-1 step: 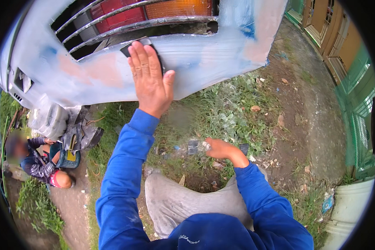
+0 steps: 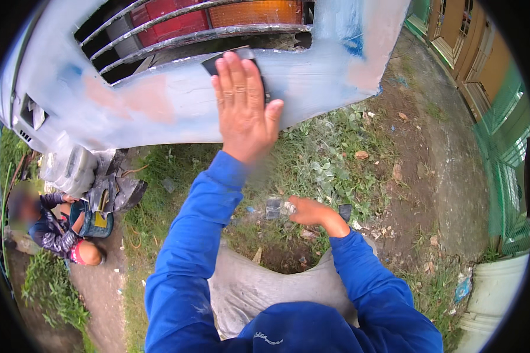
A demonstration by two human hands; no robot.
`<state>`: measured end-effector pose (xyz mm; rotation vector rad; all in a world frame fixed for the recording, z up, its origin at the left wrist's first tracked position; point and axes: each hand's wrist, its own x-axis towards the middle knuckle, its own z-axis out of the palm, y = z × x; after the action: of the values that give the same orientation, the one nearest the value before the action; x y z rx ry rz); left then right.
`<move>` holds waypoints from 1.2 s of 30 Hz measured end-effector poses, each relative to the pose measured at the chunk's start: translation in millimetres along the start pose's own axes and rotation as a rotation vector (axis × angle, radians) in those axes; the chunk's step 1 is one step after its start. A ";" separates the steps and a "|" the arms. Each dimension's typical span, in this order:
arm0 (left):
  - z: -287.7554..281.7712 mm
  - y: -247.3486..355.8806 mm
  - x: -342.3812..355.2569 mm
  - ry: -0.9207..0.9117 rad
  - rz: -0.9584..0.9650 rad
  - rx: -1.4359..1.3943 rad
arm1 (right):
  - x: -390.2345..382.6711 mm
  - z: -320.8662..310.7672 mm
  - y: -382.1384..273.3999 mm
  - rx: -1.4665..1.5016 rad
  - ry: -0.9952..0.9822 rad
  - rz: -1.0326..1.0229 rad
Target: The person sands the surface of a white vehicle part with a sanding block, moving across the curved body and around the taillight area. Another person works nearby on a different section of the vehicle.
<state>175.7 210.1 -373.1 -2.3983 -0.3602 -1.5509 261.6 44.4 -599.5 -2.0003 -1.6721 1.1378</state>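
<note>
My left hand [image 2: 244, 109] lies flat, fingers together, pressing a dark sheet [image 2: 213, 63] against the pale blue, patchily sanded body panel [image 2: 159, 106] of a vehicle. Only the sheet's corners show past my fingers. Above the panel, red and orange tail lamps [image 2: 218, 15] sit behind metal bars. My right hand [image 2: 312, 212] hangs low over the grass. Its fingers curl near a small blurred grey piece [image 2: 274, 207], and I cannot tell if it holds that piece. Both arms wear blue sleeves.
A grey sack [image 2: 265, 288] lies under my arms. Grass and bare dirt [image 2: 430, 176] spread to the right. Another person [image 2: 59, 229] crouches at the left by a small bucket [image 2: 94, 220]. A white bucket [image 2: 494, 294] and a green fence [image 2: 506, 170] stand at the right.
My left hand has slid the dark sheet to the right and slightly up along the panel. My right hand has stayed in place.
</note>
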 end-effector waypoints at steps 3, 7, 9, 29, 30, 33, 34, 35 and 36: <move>23.2 85.2 16.6 -0.102 0.089 -0.123 | 26.9 23.9 11.7 0.095 0.107 -0.293; 0.9 8.2 8.0 -0.045 0.042 0.033 | 18.1 18.8 11.9 0.009 0.033 -0.033; -26.8 -67.0 6.9 0.098 -0.115 0.123 | 10.0 6.3 -2.4 0.001 -0.008 0.010; 21.2 -6.5 5.5 0.336 -0.542 0.058 | 14.5 16.0 15.0 -0.027 0.011 -0.032; 44.0 30.3 -22.6 0.258 -0.469 -0.022 | 15.4 19.7 16.6 -0.029 -0.002 -0.014; 60.2 68.3 -93.5 -0.073 -0.185 -0.091 | 20.6 12.8 24.0 0.016 -0.039 0.011; 50.9 59.6 -87.7 -0.116 -0.140 -0.121 | 20.5 9.1 32.8 0.042 -0.033 0.031; 44.8 51.6 -66.9 -0.136 -0.085 -0.130 | 21.7 15.1 34.4 0.037 0.040 -0.008; 40.2 59.1 -34.0 -0.137 0.001 -0.109 | 23.4 16.7 26.3 0.028 0.050 0.005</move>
<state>216.6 166.6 -425.1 -2.5959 -0.3085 -1.4438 268.0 54.4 -636.6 -2.0007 -1.6189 1.0968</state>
